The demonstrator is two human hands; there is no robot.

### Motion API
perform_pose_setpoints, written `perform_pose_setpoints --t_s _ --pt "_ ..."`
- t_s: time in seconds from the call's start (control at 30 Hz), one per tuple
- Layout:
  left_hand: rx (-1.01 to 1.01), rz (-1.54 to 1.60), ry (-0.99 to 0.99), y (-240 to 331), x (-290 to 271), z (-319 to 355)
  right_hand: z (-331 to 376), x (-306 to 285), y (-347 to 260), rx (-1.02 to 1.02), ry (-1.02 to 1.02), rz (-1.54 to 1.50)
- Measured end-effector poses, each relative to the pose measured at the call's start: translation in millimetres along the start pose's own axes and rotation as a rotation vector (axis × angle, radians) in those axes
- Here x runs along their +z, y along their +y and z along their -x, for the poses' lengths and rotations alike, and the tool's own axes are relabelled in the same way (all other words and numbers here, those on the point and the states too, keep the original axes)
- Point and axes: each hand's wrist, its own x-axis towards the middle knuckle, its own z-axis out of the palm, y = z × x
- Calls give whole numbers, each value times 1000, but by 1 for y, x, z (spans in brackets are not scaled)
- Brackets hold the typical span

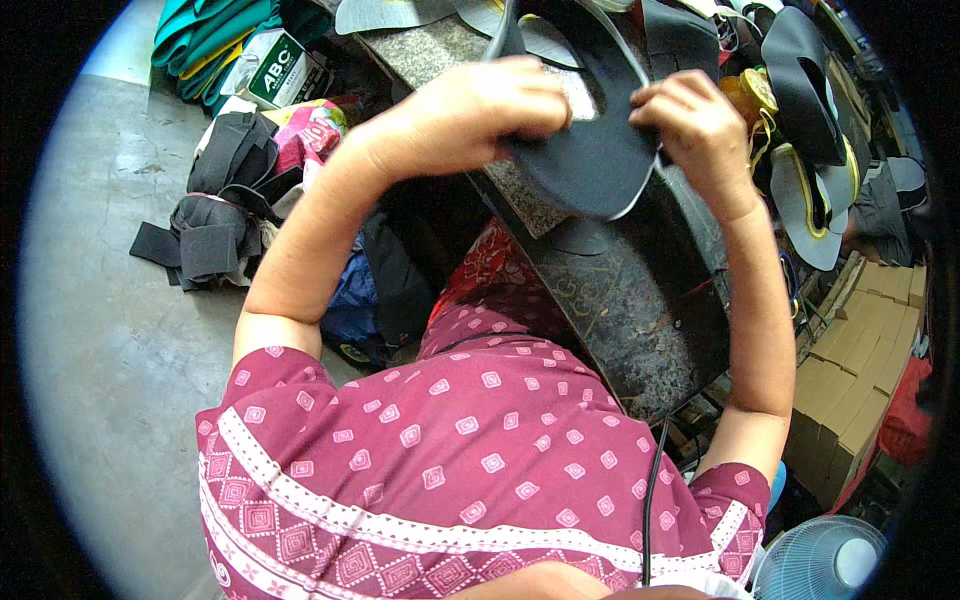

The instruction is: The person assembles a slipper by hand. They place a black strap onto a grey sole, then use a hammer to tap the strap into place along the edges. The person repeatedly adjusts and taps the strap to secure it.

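Note:
Over the far end of a dark, worn worktable, both my hands hold up a black shoe upper. It is a curved, looped piece with a cut-out in its middle and a thin pale edge. My left hand has its fingers closed on the left side, by the opening. On the opposite edge, the fingers of my right hand are pinched around the rim. Both hands look slightly blurred. Part of the upper runs out of view at the top.
More uppers, black and grey with yellow edges, lie to the right. Cardboard pieces and a fan stand below them. At left are dark cloth scraps, a green-and-white box and folded green material.

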Motion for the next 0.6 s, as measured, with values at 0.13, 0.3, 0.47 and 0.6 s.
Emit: perform_pose_setpoints --t_s 0.13,0.3,0.47,0.6 --pt "-97 325 -56 -2 29 20 30 17 -22 117 -59 3" --pt "-223 -70 41 18 58 -6 44 -8 -46 205 -154 39" --pt "-298 -272 181 39 90 -8 113 -80 -57 724 -215 132" --pt "-299 -252 275 46 95 -5 172 -108 -70 1230 -423 276"
